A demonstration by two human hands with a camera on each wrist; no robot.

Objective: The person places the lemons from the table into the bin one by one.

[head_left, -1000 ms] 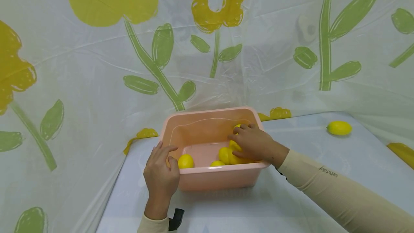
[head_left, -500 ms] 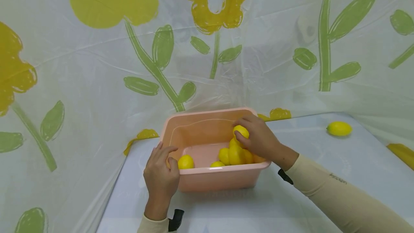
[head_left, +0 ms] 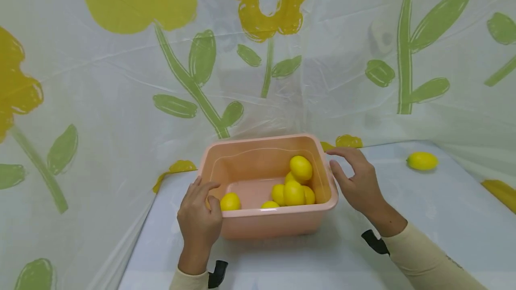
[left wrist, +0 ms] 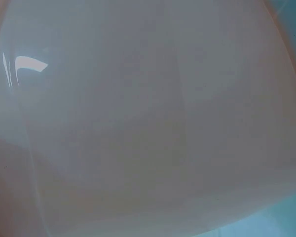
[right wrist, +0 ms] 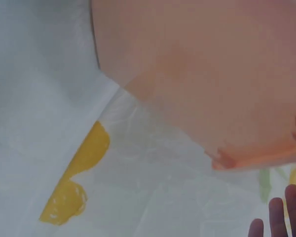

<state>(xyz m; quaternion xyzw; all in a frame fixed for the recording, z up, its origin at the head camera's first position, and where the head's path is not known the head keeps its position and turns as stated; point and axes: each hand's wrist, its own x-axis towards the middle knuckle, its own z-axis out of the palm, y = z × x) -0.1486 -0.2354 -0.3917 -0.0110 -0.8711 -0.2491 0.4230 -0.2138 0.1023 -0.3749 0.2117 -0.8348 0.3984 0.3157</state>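
Observation:
A pink plastic basin point(head_left: 278, 223) stands on the table in the head view, with several yellow lemons point(head_left: 294, 193) inside. Most are heaped at its right end, one lemon point(head_left: 301, 168) on top, while a single lemon point(head_left: 230, 201) lies by the left end. My left hand point(head_left: 200, 220) holds the basin's left rim, index finger and thumb bent over it. Just outside the right rim is my right hand point(head_left: 359, 182), thumb and fingers spread with nothing between them. Basin wall point(left wrist: 138, 123) fills the left wrist view. The right wrist view shows fingertips point(right wrist: 277, 217) below the basin point(right wrist: 187, 59).
Another lemon point(head_left: 422, 161) lies on the white table point(head_left: 403, 191) toward the back right. Behind the table hangs a white sheet point(head_left: 322, 79) printed with yellow flowers and green stems.
My right hand has let go of a lemon on top of the heap and moved right, out of the basin. The left hand stays at the left rim.

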